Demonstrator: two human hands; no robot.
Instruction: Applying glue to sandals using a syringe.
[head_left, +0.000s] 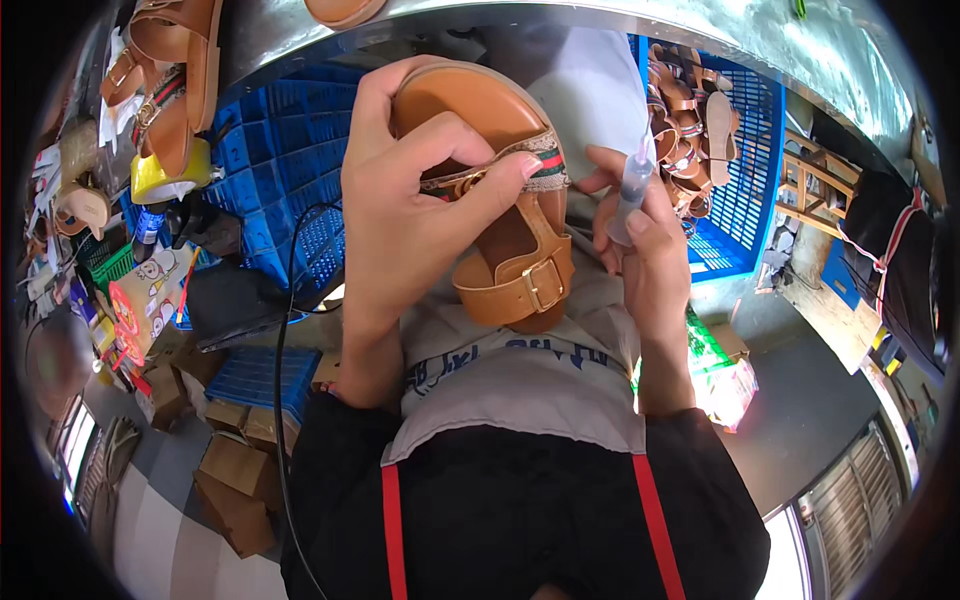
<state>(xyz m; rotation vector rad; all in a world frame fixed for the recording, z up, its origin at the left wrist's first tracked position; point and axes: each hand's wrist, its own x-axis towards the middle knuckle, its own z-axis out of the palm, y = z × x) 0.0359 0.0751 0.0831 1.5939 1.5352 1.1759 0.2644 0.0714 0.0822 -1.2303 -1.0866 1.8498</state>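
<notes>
A tan leather sandal (465, 92) is tilted up in front of my apron, with my left hand (398, 205) gripping it. My left thumb and index finger press on its patterned strap (547, 162), which has a green and red stripe. The buckled ankle strap (540, 284) hangs at the lower end of the sandal. Just right of it, my right hand (652, 240) is closed around a small translucent syringe (633, 195), its narrow tip pointing up. The syringe is apart from the sandal.
A metal-topped bench (440, 32) runs across the far side. More sandals (178, 100) lie at its left end, near a yellow tape roll (172, 178). Blue crates stand on both sides; the right crate (765, 150) holds several sandals. Cardboard boxes (238, 480) sit lower left, beside a hanging black cable (280, 400).
</notes>
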